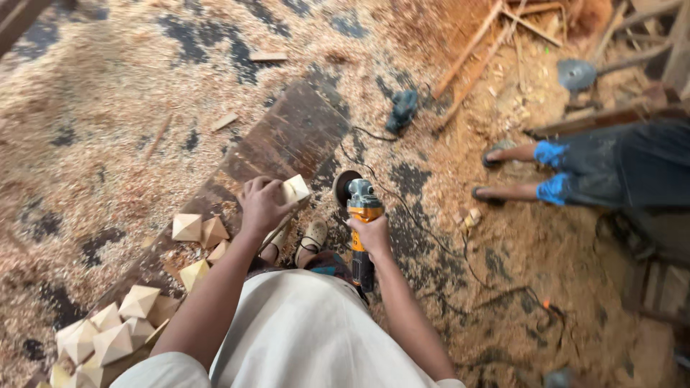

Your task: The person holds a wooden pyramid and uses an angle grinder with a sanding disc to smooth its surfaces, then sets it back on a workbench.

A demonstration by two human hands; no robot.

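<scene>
1. A pale wooden block (295, 189) with faceted faces is held by the left hand (263, 206); the fingers are closed around it, above the end of a long dark plank (287, 136).
2. An orange angle grinder (361, 215) is gripped by the right hand (371, 233) around its body; its round disc (343, 187) is seen just beside the block, but whether they touch cannot be told.
3. The grinder's black cable (424, 230) is laid across the sawdust-covered floor (108, 86).
4. More faceted wooden pieces (201, 230) are placed on the plank near the left forearm; a bigger heap (108, 330) is seen at the lower left.
5. The person's own sandalled feet (309, 241) are seen between the two arms.
6. At the right, another person's feet (503, 172) and dark trousers are visible; a small blue-green tool (402, 108) is left on the floor beyond the plank.
</scene>
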